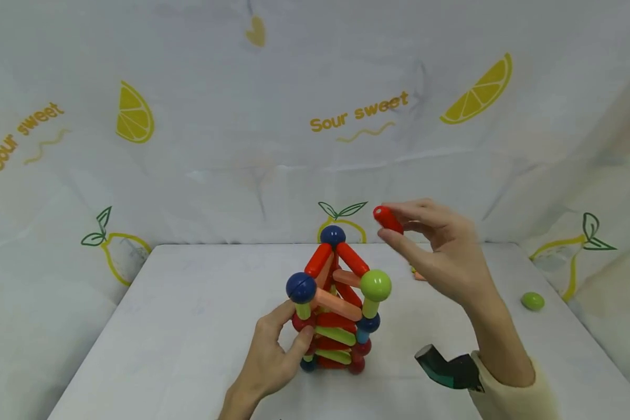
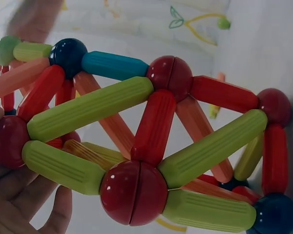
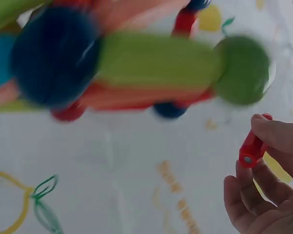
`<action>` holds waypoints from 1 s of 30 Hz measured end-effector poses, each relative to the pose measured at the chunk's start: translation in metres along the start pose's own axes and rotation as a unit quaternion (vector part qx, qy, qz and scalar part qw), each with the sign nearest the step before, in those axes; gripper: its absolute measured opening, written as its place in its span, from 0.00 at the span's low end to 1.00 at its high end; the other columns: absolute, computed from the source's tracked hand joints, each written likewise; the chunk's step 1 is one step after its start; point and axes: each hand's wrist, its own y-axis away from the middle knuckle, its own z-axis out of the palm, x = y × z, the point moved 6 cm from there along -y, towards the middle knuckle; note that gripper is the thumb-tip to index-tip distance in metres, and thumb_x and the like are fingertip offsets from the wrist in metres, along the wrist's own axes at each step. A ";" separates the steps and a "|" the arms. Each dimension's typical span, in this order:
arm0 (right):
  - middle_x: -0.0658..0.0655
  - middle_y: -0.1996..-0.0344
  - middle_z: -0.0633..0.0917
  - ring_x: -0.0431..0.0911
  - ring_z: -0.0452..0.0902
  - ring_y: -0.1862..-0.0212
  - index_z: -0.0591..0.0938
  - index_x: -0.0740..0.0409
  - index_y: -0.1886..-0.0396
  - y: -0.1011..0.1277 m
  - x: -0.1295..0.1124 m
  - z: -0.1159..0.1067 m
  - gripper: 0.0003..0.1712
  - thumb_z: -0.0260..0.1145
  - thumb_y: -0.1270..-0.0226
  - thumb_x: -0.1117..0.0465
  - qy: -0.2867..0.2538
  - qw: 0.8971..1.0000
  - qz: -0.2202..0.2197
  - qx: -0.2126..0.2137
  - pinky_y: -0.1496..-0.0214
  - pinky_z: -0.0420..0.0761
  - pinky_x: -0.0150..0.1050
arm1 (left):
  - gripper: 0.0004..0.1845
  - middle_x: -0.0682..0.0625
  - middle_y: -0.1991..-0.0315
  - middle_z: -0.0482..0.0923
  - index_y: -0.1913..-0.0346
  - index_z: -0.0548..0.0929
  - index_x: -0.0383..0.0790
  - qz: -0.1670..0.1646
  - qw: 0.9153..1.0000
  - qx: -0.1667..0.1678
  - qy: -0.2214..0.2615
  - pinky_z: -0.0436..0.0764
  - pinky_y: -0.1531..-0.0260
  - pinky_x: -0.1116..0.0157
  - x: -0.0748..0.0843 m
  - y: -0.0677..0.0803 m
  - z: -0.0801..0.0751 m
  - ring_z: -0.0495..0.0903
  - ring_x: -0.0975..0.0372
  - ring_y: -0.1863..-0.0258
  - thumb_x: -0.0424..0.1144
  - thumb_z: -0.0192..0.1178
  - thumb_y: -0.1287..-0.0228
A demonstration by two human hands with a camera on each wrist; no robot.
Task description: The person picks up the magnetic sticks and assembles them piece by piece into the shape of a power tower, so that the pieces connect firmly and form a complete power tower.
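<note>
- Tower of magnetic rods and balls [image 1: 337, 303] stands near the middle of the tabletop [image 1: 189, 326], and from my remote seat I judge it top-heavy, with a blue ball [image 1: 333, 235] at the peak.
- My left hand [image 1: 273, 356] steadies the lower left side, fingers curled against a dark red ball [image 2: 9, 141] and the green rods [image 2: 63, 165] beside it; a hard squeeze there could pop a magnetic joint.
- My right hand [image 1: 441, 251] pinches a short red rod [image 1: 387, 219] between thumb and fingertips, held above and to the right of the tower, apart from it.
- Brought in carelessly, that rod could snap onto the wrong ball, such as the green ball [image 1: 375, 285], and tug the upper struts sideways.
- The right wrist view is blurred, so I cannot judge clearance there.
- A loose green ball [image 1: 532, 301] lies near the tabletop's right edge; a sleeve brush could roll it off.
</note>
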 end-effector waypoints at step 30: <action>0.51 0.56 0.88 0.38 0.78 0.50 0.85 0.51 0.40 0.011 -0.014 0.004 0.28 0.76 0.42 0.69 0.131 0.990 -0.044 -0.014 0.48 0.77 0.29 | 0.20 0.51 0.53 0.86 0.40 0.81 0.49 0.027 0.998 -0.027 0.060 0.88 0.62 0.64 0.007 0.001 -0.002 0.85 0.65 0.59 0.31 0.64 0.34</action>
